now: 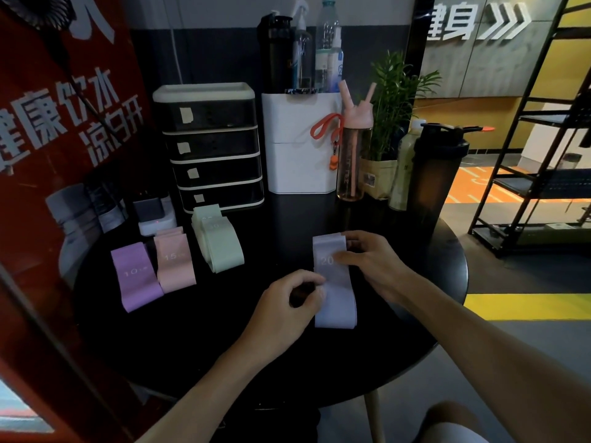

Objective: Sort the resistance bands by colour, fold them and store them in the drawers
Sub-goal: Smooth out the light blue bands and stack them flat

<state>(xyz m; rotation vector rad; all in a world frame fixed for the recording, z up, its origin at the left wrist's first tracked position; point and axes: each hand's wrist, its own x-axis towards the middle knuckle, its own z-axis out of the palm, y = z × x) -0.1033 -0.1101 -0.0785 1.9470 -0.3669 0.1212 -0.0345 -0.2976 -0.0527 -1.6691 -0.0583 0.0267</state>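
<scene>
Table [224, 353]: is standing round and black, carrying everything named below.
Left hand [284, 302]: is curling its fingers and pinching the left edge of the lilac band about midway along.
Lilac band [337, 305]: is lying flat toward the table's right edge, running near to far, and is showing a printed "20" on its far half.
Right hand [372, 260]: is reaching in from the right and gripping the lilac band's far end, with fingertips lying beside the "20".
Purple band [136, 276]: is lying flat toward the left edge, marked "10", and is touching the pink band on its right.
Pink band [175, 265]: is lying flat, marked "15", with more pink peeking out from under its far end.
Green bands [219, 243]: are sitting in a stack just right of the pink band, reaching back to just in front of the drawers.
Small box [153, 215]: is sitting at the far left edge, behind the pink band.
Drawers [212, 148]: are standing at the far left of the table, four dark ones stacked and closed, each wearing a pale label.
White bin [297, 155]: is standing just right of the drawers, holding bottles, with an orange loop hanging on its front.
Pink bottle [353, 155]: is standing just right of the bin.
Plant [395, 100]: is standing behind the pink bottle.
Black shaker [438, 177]: is standing at the far right edge.
</scene>
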